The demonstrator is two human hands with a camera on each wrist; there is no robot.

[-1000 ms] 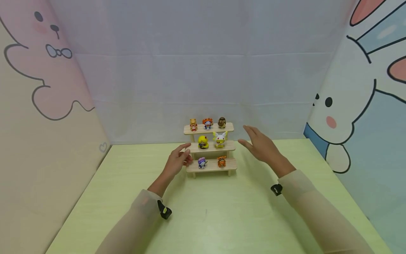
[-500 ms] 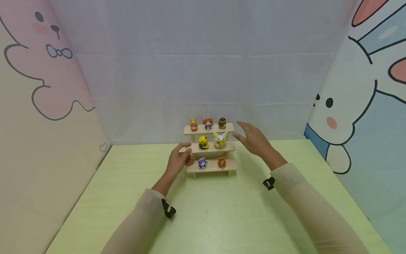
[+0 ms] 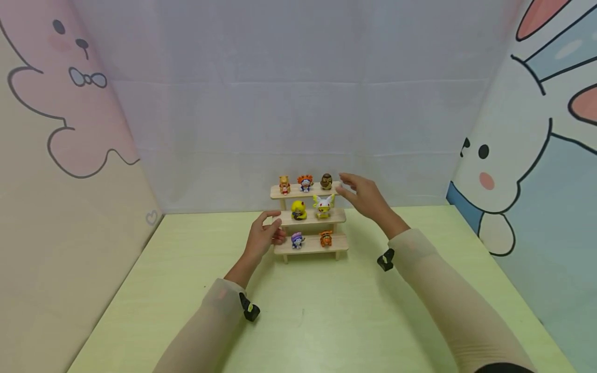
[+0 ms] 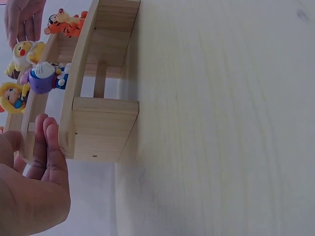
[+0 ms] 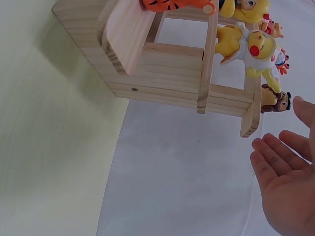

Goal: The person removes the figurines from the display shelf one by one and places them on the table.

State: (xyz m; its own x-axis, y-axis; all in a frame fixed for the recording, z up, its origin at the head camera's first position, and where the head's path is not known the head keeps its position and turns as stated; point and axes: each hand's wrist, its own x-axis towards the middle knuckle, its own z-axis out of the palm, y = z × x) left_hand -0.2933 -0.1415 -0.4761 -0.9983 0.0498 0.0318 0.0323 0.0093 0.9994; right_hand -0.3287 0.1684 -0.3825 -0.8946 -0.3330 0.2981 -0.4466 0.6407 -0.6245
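Risking a knock-on topple

Facing a three-tier wooden stand [image 3: 311, 249] on the pale worktop [image 3: 303, 321]. Seeing, nearest, a purple-hooded cat figurine [image 3: 297, 240] and a tiger figurine [image 3: 326, 238] on the bottom shelf [image 3: 339, 242], both likely to tip under any jolt. Curling the left grip [image 3: 260, 238] round the left end of the middle shelf [image 3: 338, 215], seemingly steadying; possibly skewing the whole stand by tugging, or brushing the cat figurine by slipping down. Farther back, holding the right grip [image 3: 366, 197] loose and extended, grasping nothing, just beside the owl figurine [image 3: 326, 181] near the right end of the top shelf [image 3: 315, 193]. Possibly nudging it into the orange-maned figurine [image 3: 305, 182] by closing in too fast, or tipping it off the rear, toward the backdrop [image 3: 298, 114], by pushing from the front.
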